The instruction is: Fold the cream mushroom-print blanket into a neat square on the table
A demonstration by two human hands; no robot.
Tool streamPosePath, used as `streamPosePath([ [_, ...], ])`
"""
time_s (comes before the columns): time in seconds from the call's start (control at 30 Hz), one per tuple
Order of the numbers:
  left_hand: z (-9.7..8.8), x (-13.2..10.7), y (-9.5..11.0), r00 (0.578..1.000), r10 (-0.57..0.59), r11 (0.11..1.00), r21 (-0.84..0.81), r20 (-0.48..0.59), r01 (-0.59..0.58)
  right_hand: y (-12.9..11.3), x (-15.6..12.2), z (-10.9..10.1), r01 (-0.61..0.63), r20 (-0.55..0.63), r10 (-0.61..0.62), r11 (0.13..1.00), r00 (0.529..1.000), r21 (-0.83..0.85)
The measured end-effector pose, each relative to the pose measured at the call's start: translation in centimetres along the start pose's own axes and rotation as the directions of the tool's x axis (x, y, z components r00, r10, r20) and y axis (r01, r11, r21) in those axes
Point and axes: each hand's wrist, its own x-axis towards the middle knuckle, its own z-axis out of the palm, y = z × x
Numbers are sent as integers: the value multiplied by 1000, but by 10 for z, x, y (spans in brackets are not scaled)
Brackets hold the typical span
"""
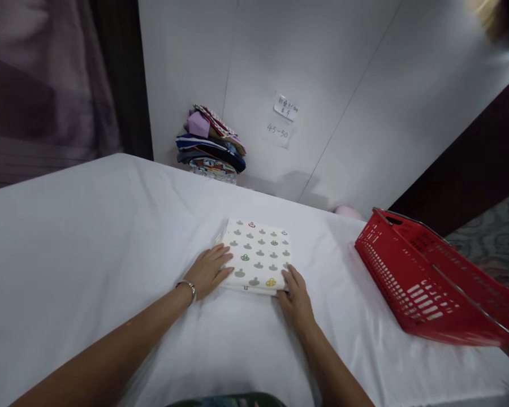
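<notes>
A folded white cloth point(258, 251) printed with grey, green, red and yellow mushroom-like shapes lies flat in front of me as a neat rectangle. My left hand point(212, 271), with a bracelet point(189, 287) at the wrist, rests on its left edge, fingers stretched out and thumb apart. At the near right corner, my right hand point(297, 297) has its fingers on top of the cloth and its thumb against the front edge, closed around that corner. Underneath is a table covered with a white sheet point(89, 237).
A red plastic basket point(411, 277) with metal handles stands at the table's right. Beyond the far edge, a stack of folded clothes point(212, 141) sits against a white wall point(186, 56) with handwritten paper notes point(285, 107). A purplish curtain point(38, 85) hangs at left.
</notes>
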Motion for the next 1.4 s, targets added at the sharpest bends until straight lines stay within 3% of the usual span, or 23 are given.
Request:
streamPosePath([
  [0.27,-1,-4,-1,995,-81,997,6,54,81,21,-6,5,48,-5,-48,999,999,0],
  [0.43,-11,-3,3,990,-108,994,2,94,108,15,-6,-7,33,79,-31,999,996,-21],
  [0.57,-27,25,27,989,-119,993,35,90,116,-16,27,-25,149,157,-145,989,977,-18],
  [0.67,-27,64,41,992,-75,995,78,105,67,-38,76,-19,216,165,-207,976,964,-37],
  [0.73,-19,88,38,984,-122,984,143,126,104,-41,110,-4,142,179,-123,985,976,-95],
  [0.8,-7,103,26,956,-247,958,189,161,215,-34,135,14,22,242,24,982,970,-185],
  [0.87,6,109,10,917,-350,929,197,193,314,-19,147,29,-100,300,180,960,937,-262],
  [0.93,15,108,-2,902,-381,920,183,202,347,-5,149,38,-154,326,251,943,911,-293],
  [1.1,20,106,-8,911,-363,929,146,194,339,6,144,42,-163,329,254,946,909,-279],
  [1.2,15,115,-2,893,-391,918,163,221,361,4,145,42,-169,336,263,944,905,-283],
  [1.33,11,131,-2,914,-364,922,207,179,327,4,145,43,-164,325,253,947,911,-277],
  [1.4,14,133,-6,904,-381,917,201,195,344,5,144,42,-160,325,249,948,912,-276],
])
